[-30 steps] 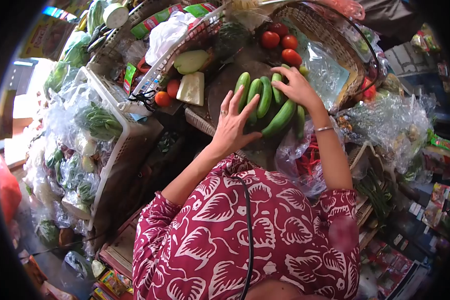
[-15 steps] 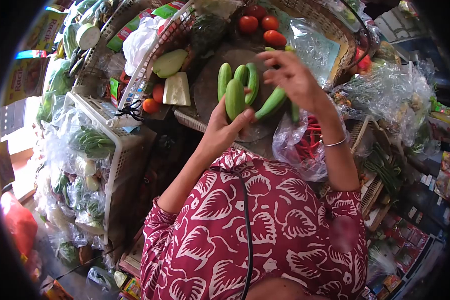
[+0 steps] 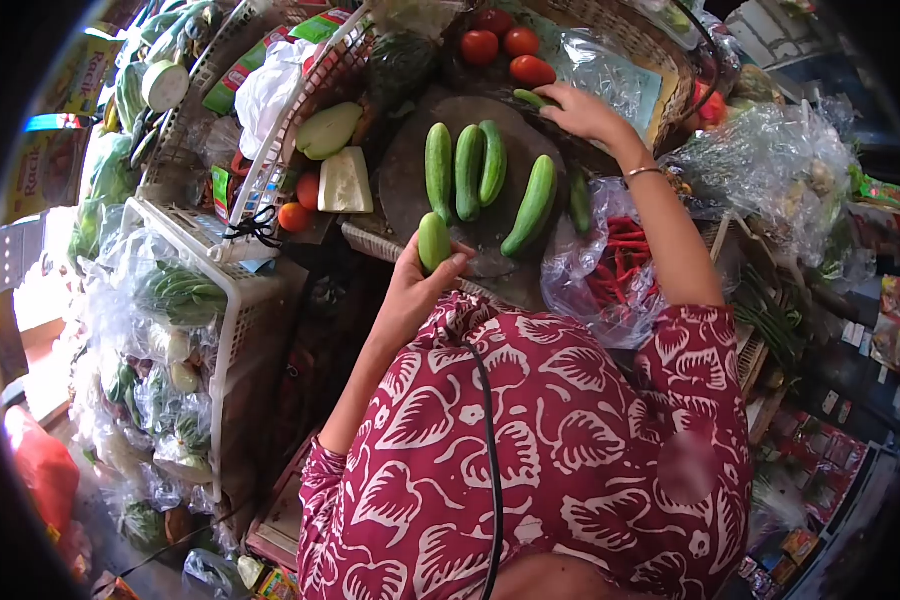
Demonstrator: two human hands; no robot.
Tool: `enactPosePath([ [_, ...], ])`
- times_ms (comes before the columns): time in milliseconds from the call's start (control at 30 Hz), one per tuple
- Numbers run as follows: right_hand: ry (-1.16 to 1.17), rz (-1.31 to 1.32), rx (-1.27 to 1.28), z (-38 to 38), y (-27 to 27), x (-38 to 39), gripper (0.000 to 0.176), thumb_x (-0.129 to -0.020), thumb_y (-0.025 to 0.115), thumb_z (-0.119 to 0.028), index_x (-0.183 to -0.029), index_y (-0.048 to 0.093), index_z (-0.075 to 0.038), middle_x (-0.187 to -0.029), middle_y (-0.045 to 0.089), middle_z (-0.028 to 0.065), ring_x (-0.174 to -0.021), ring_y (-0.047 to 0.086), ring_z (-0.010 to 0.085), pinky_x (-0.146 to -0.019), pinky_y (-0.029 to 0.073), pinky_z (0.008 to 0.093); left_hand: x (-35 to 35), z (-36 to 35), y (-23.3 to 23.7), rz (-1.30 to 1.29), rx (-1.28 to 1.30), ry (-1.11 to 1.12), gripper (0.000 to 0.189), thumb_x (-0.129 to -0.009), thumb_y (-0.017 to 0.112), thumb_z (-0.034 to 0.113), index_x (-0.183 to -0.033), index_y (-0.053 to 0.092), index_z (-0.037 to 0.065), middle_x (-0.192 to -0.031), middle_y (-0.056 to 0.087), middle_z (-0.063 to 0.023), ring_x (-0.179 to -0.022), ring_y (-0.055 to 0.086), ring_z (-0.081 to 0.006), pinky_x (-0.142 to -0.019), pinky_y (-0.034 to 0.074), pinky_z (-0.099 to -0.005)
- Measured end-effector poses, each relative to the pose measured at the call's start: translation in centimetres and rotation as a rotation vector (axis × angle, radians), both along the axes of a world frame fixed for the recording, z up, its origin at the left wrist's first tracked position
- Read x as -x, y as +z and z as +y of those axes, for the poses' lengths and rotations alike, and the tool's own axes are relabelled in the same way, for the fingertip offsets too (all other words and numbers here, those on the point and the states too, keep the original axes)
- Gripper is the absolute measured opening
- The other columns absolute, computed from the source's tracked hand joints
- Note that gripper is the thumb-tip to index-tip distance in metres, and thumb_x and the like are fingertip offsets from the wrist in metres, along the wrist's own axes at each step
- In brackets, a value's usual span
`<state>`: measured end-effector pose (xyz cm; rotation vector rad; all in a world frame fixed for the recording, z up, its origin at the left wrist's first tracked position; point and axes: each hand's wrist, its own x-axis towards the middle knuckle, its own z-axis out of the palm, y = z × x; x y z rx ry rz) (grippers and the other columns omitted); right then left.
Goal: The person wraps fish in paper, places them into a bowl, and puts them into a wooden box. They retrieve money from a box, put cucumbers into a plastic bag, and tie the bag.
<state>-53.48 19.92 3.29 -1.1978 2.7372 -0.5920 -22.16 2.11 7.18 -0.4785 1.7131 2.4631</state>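
Note:
My left hand [image 3: 406, 290] is closed around a cucumber [image 3: 434, 243], held upright by its lower end near my body. Farther forward, my right hand [image 3: 592, 118] is closed on another cucumber [image 3: 530, 98], of which only the left end shows; the rest is under the fingers. Between the hands, three cucumbers [image 3: 438, 170] lie side by side on a dark round board [image 3: 400, 180]. A fourth, single cucumber [image 3: 532, 205] lies slanted at the board's right. Beside it is a darker green vegetable [image 3: 580, 200], partly shaded.
Several tomatoes [image 3: 478, 47] sit beyond the board. On the left are a pale green gourd [image 3: 330, 132], a cut white piece [image 3: 345, 182] and a white plastic crate [image 3: 232, 300]. Red chillies [image 3: 620, 260] fill a plastic bag at right. A woven basket rim [image 3: 678, 90] curves behind.
My left hand has drawn its cucumber back towards my body, off the board. The right hand, raised and spread before, has come down onto the cucumber at the back.

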Motion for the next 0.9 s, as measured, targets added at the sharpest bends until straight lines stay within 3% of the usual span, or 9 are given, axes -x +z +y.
enactPosePath([
  [133,0.042,-0.352,-0.118,-0.1,1.9,-0.1,0.041,-0.081,0.057,-0.029,-0.115,0.056,-0.007,-0.112,0.056,0.0185,-0.106,0.053,0.0322,-0.090,0.041,0.0384,0.6,0.6,0.5,0.038,0.065,-0.032,0.026,-0.088,0.058,0.012,-0.109,0.046,0.003,-0.100,0.058,-0.0032,-0.082,0.050,-0.0049,-0.071,0.044,-0.0210],
  [267,-0.145,0.011,0.069,2.5,3.4,-1.2,0.042,-0.083,0.058,-0.023,-0.116,0.053,0.001,-0.106,0.059,0.0145,-0.099,0.056,0.0251,-0.087,0.043,0.0326,0.3,1.0,0.1,0.031,0.165,0.039,0.024,-0.084,0.061,0.009,-0.104,0.050,0.003,-0.092,0.056,-0.0011,-0.076,0.050,-0.0054,-0.068,0.043,-0.0221],
  [333,-0.200,-0.532,0.380,3.5,7.0,-5.4,0.037,-0.087,0.053,-0.018,-0.118,0.052,0.002,-0.102,0.058,0.0082,-0.096,0.055,0.0167,-0.085,0.043,0.0288,0.2,0.5,-1.1,0.036,0.231,0.151,0.026,-0.081,0.065,0.008,-0.102,0.051,0.002,-0.088,0.055,-0.0011,-0.075,0.050,-0.0074,-0.068,0.043,-0.0236],
  [400,-0.243,-0.922,0.450,4.3,6.8,-8.0,0.033,-0.090,0.049,-0.015,-0.119,0.049,0.001,-0.101,0.056,0.0048,-0.095,0.051,0.0119,-0.085,0.041,0.0255,0.9,-0.9,-1.9,0.037,0.468,0.295,0.031,-0.078,0.067,0.009,-0.103,0.051,0.001,-0.087,0.056,-0.0031,-0.076,0.053,-0.0113,-0.069,0.044,-0.0257],
  [433,-0.282,-1.006,0.516,4.4,5.7,-9.5,0.033,-0.091,0.048,-0.015,-0.120,0.047,0.001,-0.102,0.055,0.0058,-0.094,0.050,0.0119,-0.085,0.040,0.0256,1.6,-1.5,-2.5,0.052,0.557,0.324,0.039,-0.074,0.070,0.009,-0.106,0.050,-0.001,-0.094,0.056,-0.0095,-0.085,0.056,-0.0196,-0.075,0.044,-0.0303],
  [467,-0.322,-1.089,0.580,4.4,4.2,-11.1,0.033,-0.091,0.048,-0.016,-0.120,0.044,0.000,-0.103,0.054,0.0068,-0.094,0.050,0.0119,-0.085,0.040,0.0256,2.2,-1.7,-2.5,0.054,0.562,0.328,0.039,-0.074,0.070,0.009,-0.106,0.050,-0.001,-0.094,0.056,-0.0095,-0.085,0.056,-0.0196,-0.075,0.044,-0.0303],
  [567,-0.304,-0.522,0.543,1.7,0.9,-14.7,0.036,-0.087,0.052,-0.019,-0.113,0.042,0.003,-0.104,0.052,0.0186,-0.095,0.052,0.0264,-0.086,0.040,0.0357,4.1,-1.7,-2.1,0.218,0.874,0.206,0.051,-0.068,0.073,0.009,-0.112,0.048,-0.003,-0.116,0.049,-0.0178,-0.107,0.049,-0.0324,-0.089,0.041,-0.0366],
  [667,-0.311,-0.477,0.513,-0.9,1.4,-15.9,0.040,-0.084,0.056,-0.020,-0.112,0.042,0.005,-0.107,0.049,0.0244,-0.102,0.049,0.0324,-0.089,0.037,0.0385,5.9,-1.8,-3.6,0.355,0.976,0.243,0.057,-0.068,0.073,0.009,-0.117,0.046,-0.001,-0.119,0.049,-0.0185,-0.110,0.048,-0.0330,-0.092,0.041,-0.0372],
  [900,-0.322,-0.505,0.566,-2.0,-0.2,-13.6,0.046,-0.082,0.060,-0.027,-0.112,0.044,0.005,-0.102,0.054,0.0231,-0.092,0.056,0.0322,-0.082,0.043,0.0388,8.7,-6.0,-2.7,0.167,0.742,0.040,0.055,-0.070,0.072,0.013,-0.119,0.049,0.003,-0.106,0.056,-0.0189,-0.101,0.053,-0.0331,-0.087,0.042,-0.0371],
])
